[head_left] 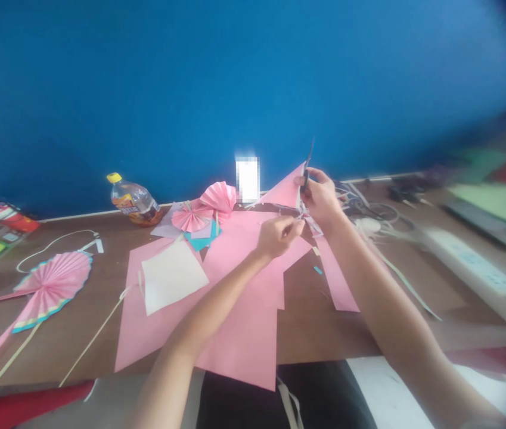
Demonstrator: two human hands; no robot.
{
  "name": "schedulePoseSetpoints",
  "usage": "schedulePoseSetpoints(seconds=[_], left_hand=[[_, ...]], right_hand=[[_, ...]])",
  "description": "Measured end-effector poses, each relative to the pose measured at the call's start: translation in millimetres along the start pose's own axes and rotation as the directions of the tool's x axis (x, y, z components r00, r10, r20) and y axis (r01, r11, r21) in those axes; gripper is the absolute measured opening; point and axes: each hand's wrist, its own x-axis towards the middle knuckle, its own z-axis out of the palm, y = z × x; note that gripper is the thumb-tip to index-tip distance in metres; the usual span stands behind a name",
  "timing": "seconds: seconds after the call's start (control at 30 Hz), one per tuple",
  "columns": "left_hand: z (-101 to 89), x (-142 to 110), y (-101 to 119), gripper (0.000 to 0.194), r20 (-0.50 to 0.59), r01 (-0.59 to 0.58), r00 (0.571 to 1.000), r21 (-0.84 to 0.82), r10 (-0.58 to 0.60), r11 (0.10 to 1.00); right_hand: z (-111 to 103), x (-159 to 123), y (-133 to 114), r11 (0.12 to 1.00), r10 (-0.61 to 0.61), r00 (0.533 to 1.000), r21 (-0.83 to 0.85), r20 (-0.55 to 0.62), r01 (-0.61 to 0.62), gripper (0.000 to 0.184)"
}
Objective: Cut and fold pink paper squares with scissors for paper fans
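Holding dark scissors (309, 156) and, it seems, the edge of a pink paper piece (282, 187), the right hand (323, 196) is raised over the far side of the desk (306, 333), fingers bent round them and the blades pointing up against the blue wall (253, 77); the left hand (274, 237) is curled just below that paper, fingers folded in, near some pale scraps, and whether it grips anything I cannot tell; large pink sheets (244, 333) spread beneath, with the left forearm lying across the view of them and a white sheet (174, 277) resting on their left part; the right forearm partly hides a pink strip (337, 280) and the white cables (369, 225) behind it; beyond the sheets sit two pleated pink rosettes (219, 199), a bright white rectangle (247, 180) and, to their left, a yellow-capped bottle (132, 202) with dark liquid; further left lies a pink pleated fan (56, 283) edged in blue, near a thin white cord (56, 238); on the right, well apart from the hands, lie a white power strip (476, 271) and a dark flat device (489, 223), both blurred.
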Motion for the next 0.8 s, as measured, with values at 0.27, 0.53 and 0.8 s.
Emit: schedulePoseSetpoints(seconds=[0.27,0.53,0.8], left_hand=[[-8.4,14.4,3.9,0.047,-0.013,0.269,0.936,-0.617,-0.351,0.740],[-22.4,20.7,11.6,0.028,-0.164,0.237,0.880,-0.663,-0.447,0.710],[-45.1,35.3,14.3,0.033,-0.342,0.113,0.778,-0.749,-0.527,0.653]], right_hand=[[8.6,-14.4,-11.9,0.996,-0.078,0.972,-0.022,0.220,0.085,0.046],[12.9,-19.4,-13.8,0.975,-0.147,0.962,-0.128,0.228,0.180,0.035],[16.4,-34.3,-26.1,0.948,-0.170,0.873,-0.166,0.456,0.271,0.032]])
